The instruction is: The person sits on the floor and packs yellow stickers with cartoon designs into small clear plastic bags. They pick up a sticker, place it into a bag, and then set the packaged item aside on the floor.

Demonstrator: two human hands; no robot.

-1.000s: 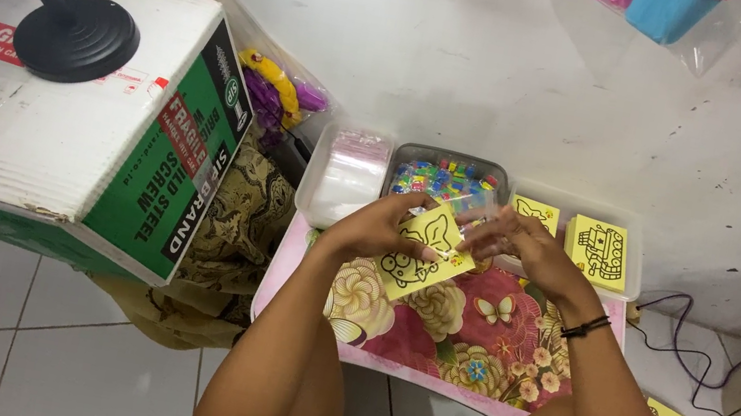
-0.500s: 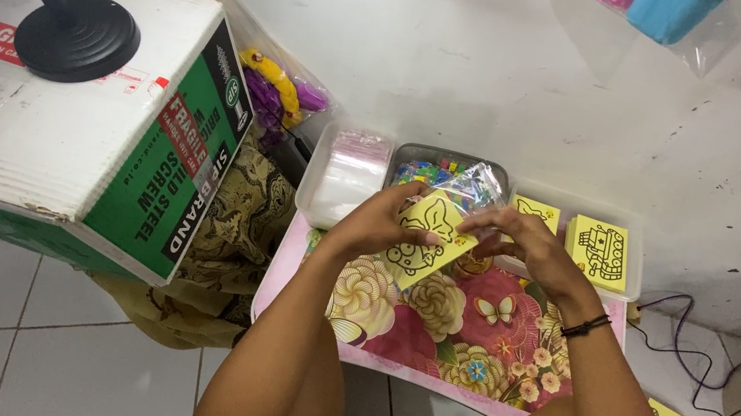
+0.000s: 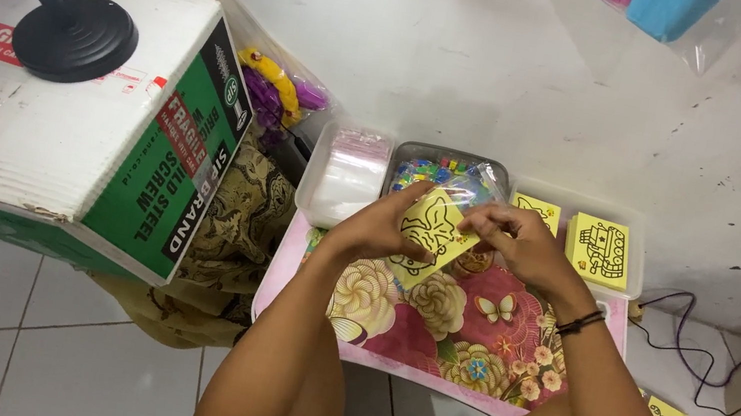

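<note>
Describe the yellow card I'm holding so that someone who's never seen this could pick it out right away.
Start at the pink floral tray. Above its far edge both hands, left hand and right hand, hold one yellow card with a black outline drawing. The other yellow cards lie flat in a clear container.

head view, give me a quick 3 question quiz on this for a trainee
1. True or false: both hands hold the yellow square card with a black line drawing.
2. Which thing lies under the hands? A. the floral pink tray table B. a bare wooden bench C. a blue towel
3. What stands on top of the white and green cardboard box?

Key:
1. True. The left hand and right hand each grip an edge of the card.
2. A.
3. The round black stand base.
</note>
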